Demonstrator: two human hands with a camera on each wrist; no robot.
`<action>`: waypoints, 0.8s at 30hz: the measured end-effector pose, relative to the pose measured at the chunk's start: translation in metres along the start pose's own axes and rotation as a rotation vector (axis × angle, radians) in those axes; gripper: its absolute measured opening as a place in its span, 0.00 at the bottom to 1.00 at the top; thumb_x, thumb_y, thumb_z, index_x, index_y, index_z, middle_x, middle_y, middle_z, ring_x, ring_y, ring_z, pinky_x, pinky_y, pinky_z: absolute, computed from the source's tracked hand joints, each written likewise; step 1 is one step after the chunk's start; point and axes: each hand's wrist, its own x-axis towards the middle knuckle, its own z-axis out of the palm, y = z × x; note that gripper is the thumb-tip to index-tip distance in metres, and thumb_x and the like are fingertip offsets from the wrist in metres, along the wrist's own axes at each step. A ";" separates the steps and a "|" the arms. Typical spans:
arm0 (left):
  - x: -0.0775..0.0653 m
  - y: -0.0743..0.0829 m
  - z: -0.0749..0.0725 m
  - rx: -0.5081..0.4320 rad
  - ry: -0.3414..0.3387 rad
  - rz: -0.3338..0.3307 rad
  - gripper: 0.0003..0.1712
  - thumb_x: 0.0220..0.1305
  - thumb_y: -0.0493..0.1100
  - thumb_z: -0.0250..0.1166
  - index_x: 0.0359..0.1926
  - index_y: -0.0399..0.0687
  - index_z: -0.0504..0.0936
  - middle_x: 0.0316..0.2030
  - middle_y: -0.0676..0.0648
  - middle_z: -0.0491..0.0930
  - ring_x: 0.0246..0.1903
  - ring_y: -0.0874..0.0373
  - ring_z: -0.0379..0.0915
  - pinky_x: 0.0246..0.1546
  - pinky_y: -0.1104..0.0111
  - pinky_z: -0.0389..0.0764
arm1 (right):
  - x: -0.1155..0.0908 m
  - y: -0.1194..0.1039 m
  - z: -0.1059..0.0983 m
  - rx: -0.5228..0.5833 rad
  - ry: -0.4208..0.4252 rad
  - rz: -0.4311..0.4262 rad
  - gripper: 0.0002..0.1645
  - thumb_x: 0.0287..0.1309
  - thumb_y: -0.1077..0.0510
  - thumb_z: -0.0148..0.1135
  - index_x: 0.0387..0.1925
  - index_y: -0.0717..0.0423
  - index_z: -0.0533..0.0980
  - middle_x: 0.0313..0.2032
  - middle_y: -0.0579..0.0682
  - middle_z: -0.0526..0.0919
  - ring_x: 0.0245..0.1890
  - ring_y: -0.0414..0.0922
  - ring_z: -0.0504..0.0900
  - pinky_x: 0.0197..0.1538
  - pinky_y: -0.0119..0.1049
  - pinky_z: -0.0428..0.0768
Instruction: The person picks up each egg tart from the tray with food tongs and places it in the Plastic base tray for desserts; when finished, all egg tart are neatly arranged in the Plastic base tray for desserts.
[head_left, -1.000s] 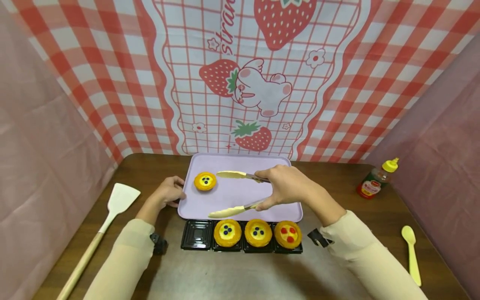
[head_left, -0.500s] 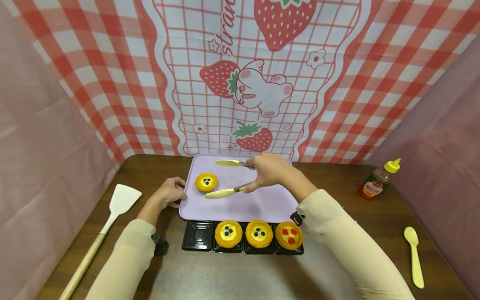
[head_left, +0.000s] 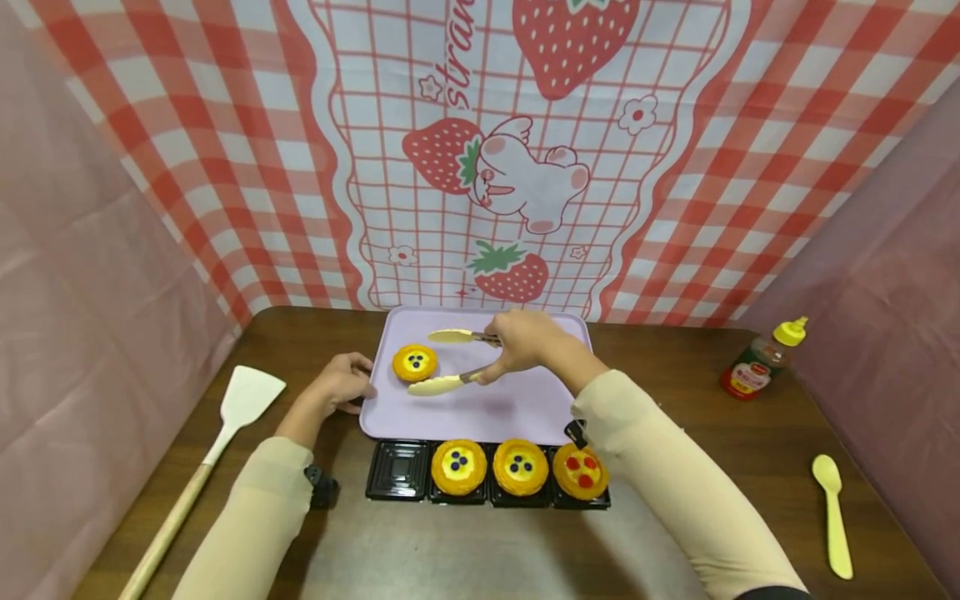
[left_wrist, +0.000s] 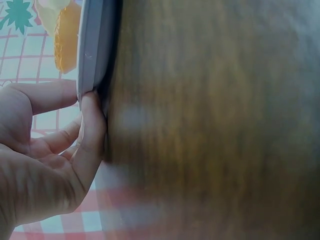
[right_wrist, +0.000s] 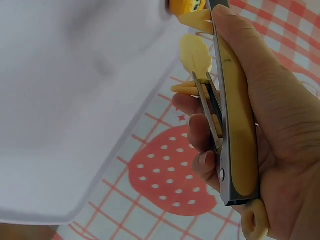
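My left hand [head_left: 341, 383] pinches the left rim of the lilac tray [head_left: 420, 418], thumb and fingers on either side of it in the left wrist view. On the tray's left part sits an egg tart [head_left: 416, 363] with blueberries. My right hand [head_left: 521, 342] grips yellow-tipped tongs [right_wrist: 239, 125] above the tray. Their tips stand apart, one behind the tart and one in front of it, pointing left. Before the tray runs a row of black square containers [head_left: 399, 471]. Two hold blueberry tarts [head_left: 458, 467], and the rightmost holds a red-topped tart [head_left: 581, 472].
A white spatula [head_left: 247, 396] with a wooden handle lies at the left. On the right stand a sauce bottle [head_left: 757, 364] with a yellow cap and, nearer, a yellow spoon [head_left: 832, 512]. A strawberry-print cloth [head_left: 510, 275] hangs right behind the tray.
My right hand has carried the tongs left and farther back, toward the tart on the tray. The gap between their tips has narrowed. My left hand has stayed on the rim.
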 end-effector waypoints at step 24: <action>0.000 0.001 -0.002 -0.016 -0.004 0.004 0.26 0.53 0.26 0.65 0.54 0.31 0.69 0.32 0.43 0.73 0.29 0.54 0.74 0.23 0.61 0.85 | 0.018 -0.012 0.016 -0.012 -0.026 0.001 0.32 0.43 0.30 0.74 0.36 0.52 0.82 0.26 0.44 0.78 0.29 0.44 0.70 0.31 0.37 0.71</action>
